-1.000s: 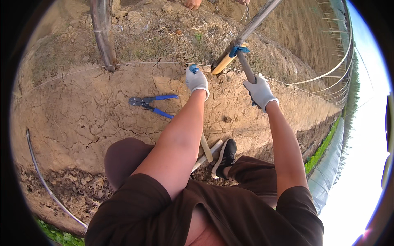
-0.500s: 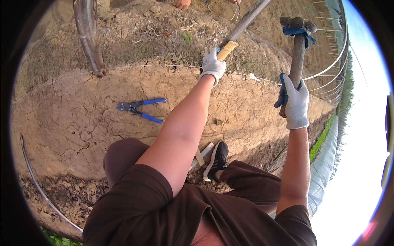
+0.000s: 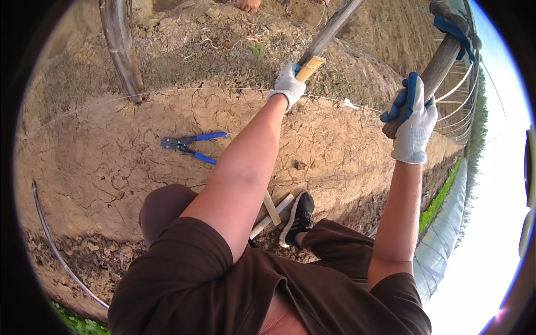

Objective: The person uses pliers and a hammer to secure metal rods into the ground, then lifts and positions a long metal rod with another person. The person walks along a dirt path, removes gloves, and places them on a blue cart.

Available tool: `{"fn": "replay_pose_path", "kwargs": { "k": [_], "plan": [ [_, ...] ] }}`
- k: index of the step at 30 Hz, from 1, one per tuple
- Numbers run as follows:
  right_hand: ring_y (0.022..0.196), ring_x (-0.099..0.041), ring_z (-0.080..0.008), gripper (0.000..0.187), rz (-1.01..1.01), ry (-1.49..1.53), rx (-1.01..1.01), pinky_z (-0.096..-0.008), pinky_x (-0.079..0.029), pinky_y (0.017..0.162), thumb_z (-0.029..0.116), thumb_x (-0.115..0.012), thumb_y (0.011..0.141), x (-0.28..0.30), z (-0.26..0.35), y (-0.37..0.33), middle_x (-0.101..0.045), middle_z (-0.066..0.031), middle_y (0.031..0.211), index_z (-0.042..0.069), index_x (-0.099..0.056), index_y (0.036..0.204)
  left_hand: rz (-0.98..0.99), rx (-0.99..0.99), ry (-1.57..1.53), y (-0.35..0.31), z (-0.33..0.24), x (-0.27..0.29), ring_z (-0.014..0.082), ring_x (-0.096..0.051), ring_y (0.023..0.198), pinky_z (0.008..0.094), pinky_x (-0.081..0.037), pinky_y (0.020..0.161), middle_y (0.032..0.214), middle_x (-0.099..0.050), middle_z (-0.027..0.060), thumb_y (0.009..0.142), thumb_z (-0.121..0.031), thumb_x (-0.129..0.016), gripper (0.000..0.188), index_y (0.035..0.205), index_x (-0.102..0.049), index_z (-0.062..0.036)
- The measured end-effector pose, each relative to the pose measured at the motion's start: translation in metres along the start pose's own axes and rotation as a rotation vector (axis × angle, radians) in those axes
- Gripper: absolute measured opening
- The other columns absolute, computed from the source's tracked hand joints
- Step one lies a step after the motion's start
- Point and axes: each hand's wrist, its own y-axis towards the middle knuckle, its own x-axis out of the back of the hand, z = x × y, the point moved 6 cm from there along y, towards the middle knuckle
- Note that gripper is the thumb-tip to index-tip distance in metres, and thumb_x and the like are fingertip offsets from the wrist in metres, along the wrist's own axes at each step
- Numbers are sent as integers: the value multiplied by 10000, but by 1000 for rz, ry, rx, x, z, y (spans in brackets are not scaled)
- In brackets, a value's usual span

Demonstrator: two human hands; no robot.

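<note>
My left hand [image 3: 288, 87], in a white and blue glove, is closed round a short pale wooden stake [image 3: 310, 68] just above a taut string [image 3: 329, 99]. A grey wooden post [image 3: 329, 32] slants up right behind that hand; whether the glove touches it I cannot tell. Raised at the right, my gloved right hand [image 3: 413, 120] grips the wooden handle of a hammer [image 3: 438, 66]. Blue cloth is tied round the handle under the metal head, which reaches the view's upper right edge. Blue-handled cutters [image 3: 190, 146] lie with handles spread on the cracked soil, left of my left forearm.
A weathered post [image 3: 120, 50] stands at the upper left. Wooden slats [image 3: 272, 209] lie beside my shoe [image 3: 297, 219]. A bent pipe [image 3: 58, 254] curves along the lower left. Another person's hand [image 3: 249, 5] shows at the top edge. Plastic sheeting [image 3: 446, 245] lines the right side.
My right hand has lifted the hammer up and to the right, tilting its head outward. My left hand keeps its hold on the stake, nearly unmoved.
</note>
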Motion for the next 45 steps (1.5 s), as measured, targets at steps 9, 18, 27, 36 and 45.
{"fn": "replay_pose_path", "kwargs": {
  "k": [9, 18, 27, 36, 45],
  "plan": [
    [508, -492, -133, 366, 397, -548, -629, -363, -482, 440, 382, -645, 991, -21, -115, 8, -464, 3, 672, 27, -556, 983, 93, 63, 132, -12, -19, -1, 385, -574, 1265, 449, -471, 1071, 1331, -586, 194, 853, -69, -667, 425, 1273, -613, -92],
    [443, -501, -113, 347, -36, 90, 55, -311, -439, 392, 323, -655, 1040, -17, 3, 44, -520, -7, 624, 96, -529, 810, 58, 10, 157, -12, -17, 7, 394, -574, 1261, 463, -483, 1055, 1347, -568, 204, 871, -54, -636, 405, 1273, -601, -84],
    [444, -480, -112, 356, 248, -442, -378, -312, -444, 386, 359, -737, 955, -5, -49, 26, -490, 14, 629, 74, -537, 878, 82, -15, 121, 0, -2, 1, 407, -574, 1264, 469, -479, 1060, 1355, -578, 194, 850, -27, -644, 448, 1290, -585, -91],
    [497, -503, -133, 287, 176, -583, -304, -332, -447, 436, 317, -651, 980, -17, -130, 6, -541, -22, 665, 66, -542, 895, 110, 14, 68, 1, 12, -18, 344, -675, 1086, 434, -534, 890, 1210, -673, 187, 820, -18, -687, 462, 1274, -635, -84],
    [441, -474, -130, 285, 26, -355, -699, -348, -453, 374, 330, -690, 953, 43, -198, -41, -470, 13, 625, 109, -514, 913, 151, 19, 57, -4, 8, 11, 340, -687, 1078, 400, -520, 952, 1192, -722, 179, 848, -63, -669, 526, 1371, -624, -100]
  ]
}}
